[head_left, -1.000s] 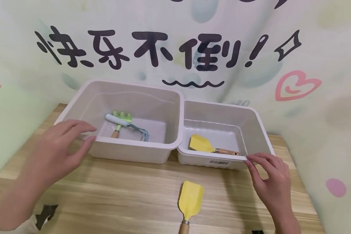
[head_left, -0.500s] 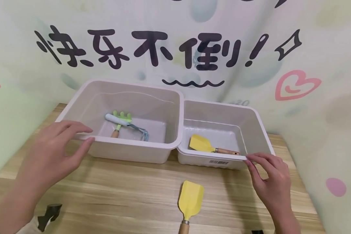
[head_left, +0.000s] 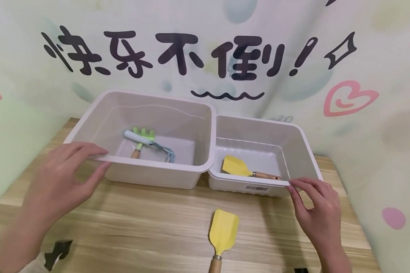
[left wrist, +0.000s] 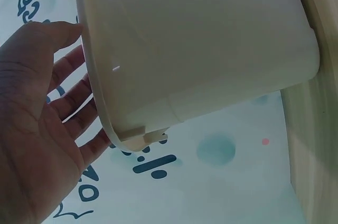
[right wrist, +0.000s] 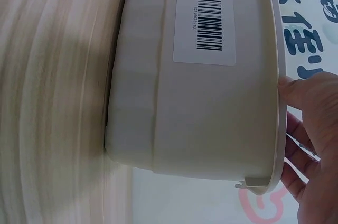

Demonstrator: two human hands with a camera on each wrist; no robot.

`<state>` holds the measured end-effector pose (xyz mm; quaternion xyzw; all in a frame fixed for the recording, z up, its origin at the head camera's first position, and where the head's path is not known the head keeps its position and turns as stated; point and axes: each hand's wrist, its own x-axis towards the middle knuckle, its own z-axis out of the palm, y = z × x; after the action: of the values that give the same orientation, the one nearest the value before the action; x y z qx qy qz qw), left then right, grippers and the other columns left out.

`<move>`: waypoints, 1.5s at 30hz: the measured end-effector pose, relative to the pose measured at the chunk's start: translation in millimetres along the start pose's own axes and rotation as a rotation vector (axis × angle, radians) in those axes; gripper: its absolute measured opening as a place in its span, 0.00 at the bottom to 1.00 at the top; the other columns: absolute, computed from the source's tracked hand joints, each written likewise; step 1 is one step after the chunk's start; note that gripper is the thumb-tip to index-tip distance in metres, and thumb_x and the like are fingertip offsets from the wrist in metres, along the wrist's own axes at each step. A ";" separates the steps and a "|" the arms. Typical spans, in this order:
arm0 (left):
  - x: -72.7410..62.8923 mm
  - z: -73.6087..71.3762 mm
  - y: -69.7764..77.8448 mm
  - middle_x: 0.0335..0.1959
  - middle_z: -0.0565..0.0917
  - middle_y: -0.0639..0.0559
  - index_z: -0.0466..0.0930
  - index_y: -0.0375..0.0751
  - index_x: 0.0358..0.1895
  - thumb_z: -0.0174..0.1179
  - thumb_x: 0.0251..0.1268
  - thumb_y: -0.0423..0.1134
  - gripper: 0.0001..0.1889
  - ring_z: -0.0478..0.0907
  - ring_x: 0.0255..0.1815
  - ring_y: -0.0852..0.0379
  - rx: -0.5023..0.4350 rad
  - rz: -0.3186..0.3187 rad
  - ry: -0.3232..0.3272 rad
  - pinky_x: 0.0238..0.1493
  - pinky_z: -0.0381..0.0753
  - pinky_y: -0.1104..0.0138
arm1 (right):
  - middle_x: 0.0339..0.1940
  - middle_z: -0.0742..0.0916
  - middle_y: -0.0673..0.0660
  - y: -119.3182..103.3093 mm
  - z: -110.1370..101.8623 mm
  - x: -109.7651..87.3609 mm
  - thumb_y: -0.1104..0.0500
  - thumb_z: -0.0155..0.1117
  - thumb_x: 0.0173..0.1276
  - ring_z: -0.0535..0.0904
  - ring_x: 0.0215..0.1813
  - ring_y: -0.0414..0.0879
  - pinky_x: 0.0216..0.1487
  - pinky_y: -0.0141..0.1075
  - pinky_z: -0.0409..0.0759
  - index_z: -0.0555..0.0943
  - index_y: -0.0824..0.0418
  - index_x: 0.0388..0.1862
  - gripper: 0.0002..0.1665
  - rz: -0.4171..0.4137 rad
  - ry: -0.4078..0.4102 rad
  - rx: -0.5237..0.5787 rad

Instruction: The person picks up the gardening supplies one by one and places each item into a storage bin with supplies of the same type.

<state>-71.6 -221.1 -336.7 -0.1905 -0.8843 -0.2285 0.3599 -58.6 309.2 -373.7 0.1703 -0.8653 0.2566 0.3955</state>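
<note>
Two white plastic bins stand side by side on the table in the head view. My left hand holds the front rim of the larger left bin near its left corner, thumb outside and fingers over the edge. Inside lie a small green rake and, crossed over it, a hand cultivator with a pale blue handle. My right hand pinches the front rim of the right bin at its right corner. A yellow trowel with a wooden handle lies in that bin.
A second yellow trowel lies on the wood-grain table in front of the bins, handle toward me. A printed cloth backdrop rises right behind the bins. The right bin bears a barcode label.
My left hand's thumb and fingers have closed in slightly on the left bin's rim. The right hand keeps its place. Both bins and all the tools stay where they were.
</note>
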 end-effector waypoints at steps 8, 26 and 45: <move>-0.4 3.8 -1.8 0.40 0.89 0.42 0.88 0.41 0.42 0.48 0.77 0.71 0.35 0.83 0.45 0.38 -0.011 0.003 0.007 0.49 0.69 0.58 | 0.41 0.90 0.64 -8.2 0.6 -0.7 0.37 0.61 0.79 0.79 0.46 0.60 0.60 0.28 0.62 0.91 0.65 0.42 0.32 0.003 0.022 -0.025; -4.0 1.3 -9.1 0.41 0.90 0.42 0.89 0.40 0.43 0.51 0.77 0.70 0.35 0.82 0.47 0.40 -0.042 -0.013 -0.019 0.59 0.60 0.79 | 0.42 0.89 0.64 -40.9 9.4 -4.7 0.52 0.66 0.70 0.79 0.46 0.58 0.56 0.16 0.63 0.90 0.66 0.41 0.17 0.030 0.022 -0.016; -4.2 4.4 -7.7 0.40 0.89 0.41 0.90 0.38 0.41 0.52 0.78 0.68 0.34 0.81 0.46 0.40 -0.070 0.001 0.026 0.61 0.59 0.81 | 0.49 0.87 0.52 -64.4 23.2 -32.7 0.61 0.81 0.55 0.86 0.45 0.48 0.40 0.43 0.82 0.87 0.58 0.50 0.22 0.047 -0.309 -0.073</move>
<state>-75.1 -225.8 -344.6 -0.2003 -0.8709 -0.2615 0.3648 -19.8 246.6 -391.9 0.1729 -0.9284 0.2049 0.2572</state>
